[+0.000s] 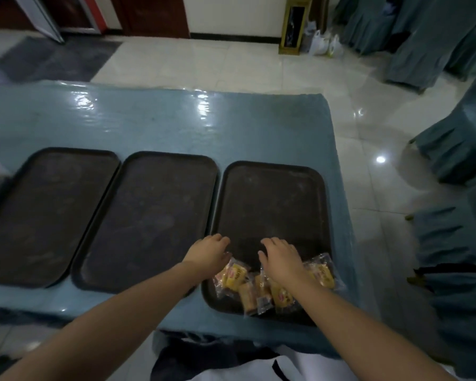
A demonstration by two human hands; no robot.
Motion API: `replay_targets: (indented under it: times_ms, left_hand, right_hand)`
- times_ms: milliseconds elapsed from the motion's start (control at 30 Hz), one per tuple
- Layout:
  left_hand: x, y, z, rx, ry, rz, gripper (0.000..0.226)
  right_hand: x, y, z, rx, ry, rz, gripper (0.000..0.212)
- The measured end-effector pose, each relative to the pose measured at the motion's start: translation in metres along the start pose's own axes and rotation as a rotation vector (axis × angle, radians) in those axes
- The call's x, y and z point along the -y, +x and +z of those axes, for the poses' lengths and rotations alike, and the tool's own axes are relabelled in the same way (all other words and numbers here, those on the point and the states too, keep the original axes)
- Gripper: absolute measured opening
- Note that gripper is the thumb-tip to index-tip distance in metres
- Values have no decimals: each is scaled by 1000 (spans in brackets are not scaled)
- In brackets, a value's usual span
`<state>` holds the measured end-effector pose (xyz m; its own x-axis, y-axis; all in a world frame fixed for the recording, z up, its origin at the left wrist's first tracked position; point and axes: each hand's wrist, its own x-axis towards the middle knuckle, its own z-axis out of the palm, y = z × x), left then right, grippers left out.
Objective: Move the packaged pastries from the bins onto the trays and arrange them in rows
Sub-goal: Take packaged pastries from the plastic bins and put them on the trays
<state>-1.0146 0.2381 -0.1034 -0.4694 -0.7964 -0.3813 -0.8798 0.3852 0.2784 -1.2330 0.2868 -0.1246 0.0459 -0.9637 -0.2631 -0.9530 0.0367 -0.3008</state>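
A: Where are the packaged pastries [261,284]?
B: Lower centre-right of the frame, bunched loosely along the near edge of the right tray [272,193], not in rows.
A: And the hands?
B: The left hand [208,253] is palm down at that tray's left rim, its fingers curled over the top of a wrapper; whether it really grips it I cannot tell. The right hand [279,257] lies flat with fingers spread, over the packets.
A: Anything else?
B: Two more dark trays, middle tray [149,215] and left tray [50,210], sit side by side on the blue-covered bench [162,119].
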Motion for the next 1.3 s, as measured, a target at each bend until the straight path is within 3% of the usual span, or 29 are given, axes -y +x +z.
replay_targets:
  times_ms: [233,433,567,733,1000,1167,1300]
  left_hand:
    - [135,-46,-26,-86,18,11,20]
    - [273,-88,-71,-76,93,31,29]
    - [324,-115,-92,-75,95,31,37]
    - [359,-133,-112,-17,43,-104,43]
    - [428,-167,-140,-60,142,-204,29]
    - [488,-178,-171,-165,124,-143,35]
    - [543,-192,-193,-276,159,41,22]
  right_hand:
    - [113,25,16,-18,165,75,13]
    - [228,29,50,-34,171,269,28]
    - [305,45,48,-13,77,200,27]
    - [373,74,37,18,38,94,24]
    - [469,122,28,52,3,-78,23]
    - [541,147,22,-4,-3,-85,27]
    - [606,168,26,-110,-1,-18,26]
